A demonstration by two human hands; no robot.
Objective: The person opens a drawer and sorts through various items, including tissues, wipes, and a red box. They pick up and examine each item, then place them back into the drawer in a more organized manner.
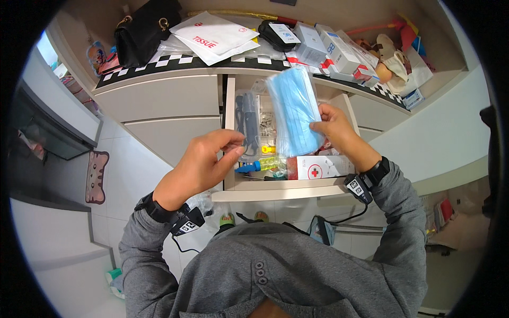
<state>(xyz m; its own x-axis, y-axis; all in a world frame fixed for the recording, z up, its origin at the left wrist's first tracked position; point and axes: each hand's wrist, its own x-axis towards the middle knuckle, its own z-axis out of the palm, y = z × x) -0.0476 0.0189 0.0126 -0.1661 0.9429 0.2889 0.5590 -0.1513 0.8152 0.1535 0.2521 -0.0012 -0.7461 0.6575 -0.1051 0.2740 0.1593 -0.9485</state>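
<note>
My right hand pinches the right edge of a clear plastic pack of blue face masks, held over an open drawer. My left hand is above the drawer's left side, fingers curled, thumb near the fingertips; whether it grips something small cannot be told. Close to its fingertips, a clear case with dark cables lies along the drawer's left wall. Near the drawer front are a blue and yellow plastic item and a white and red box with a red cross. The pack hides part of the contents.
On the counter behind the drawer are a black handbag, white tissue packets, a black case, several white boxes and soft toys. Closed drawers flank the open one. A cat-face mat lies on the floor.
</note>
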